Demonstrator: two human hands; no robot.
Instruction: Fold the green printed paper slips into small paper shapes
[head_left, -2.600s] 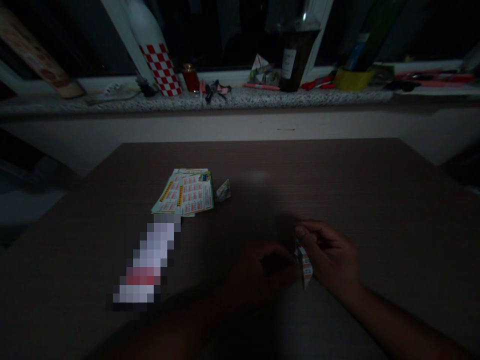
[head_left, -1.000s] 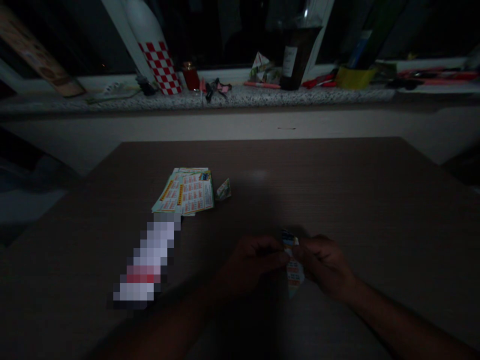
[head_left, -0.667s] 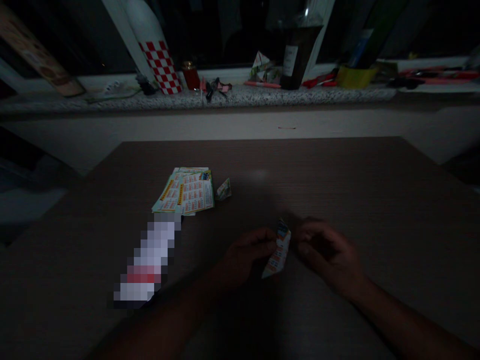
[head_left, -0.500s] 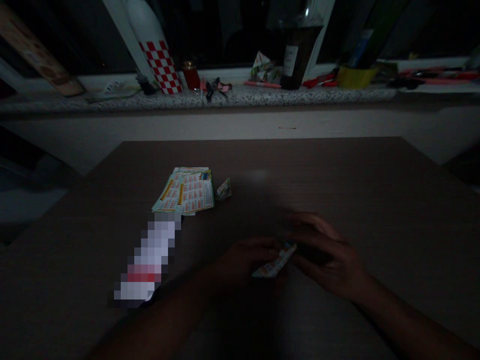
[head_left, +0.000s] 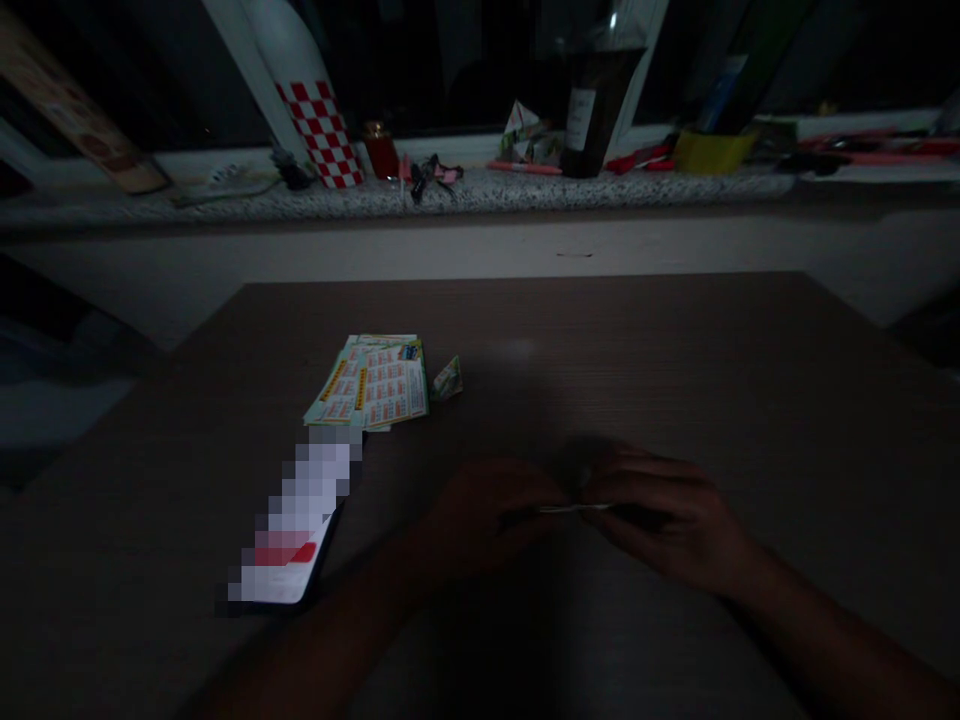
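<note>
Between both hands is a small folded paper slip (head_left: pixel 574 508), turned so that only its thin pale edge shows. My left hand (head_left: pixel 487 510) pinches its left end, and my right hand (head_left: pixel 671 515) is closed on the right end with curled fingers. Both hands are dim, so the fingertips are hard to make out. Farther off to the left lies a loose stack of printed paper slips (head_left: pixel 390 385) with rows of orange figures. Just right of that stack sits a little folded paper piece (head_left: pixel 448 380).
A phone (head_left: pixel 319 545) with a lit, partly blurred screen lies left of my left forearm on the brown table (head_left: pixel 675 350). Behind, a stone windowsill (head_left: pixel 465 200) carries a red-and-white checkered bottle (head_left: pixel 322 130), a dark labelled bottle (head_left: pixel 589 125) and a yellow container (head_left: pixel 712 152).
My right hand has closed onto the paper slip's right end. The slip has turned from showing its printed face to lying edge-on. Stack and phone stay put.
</note>
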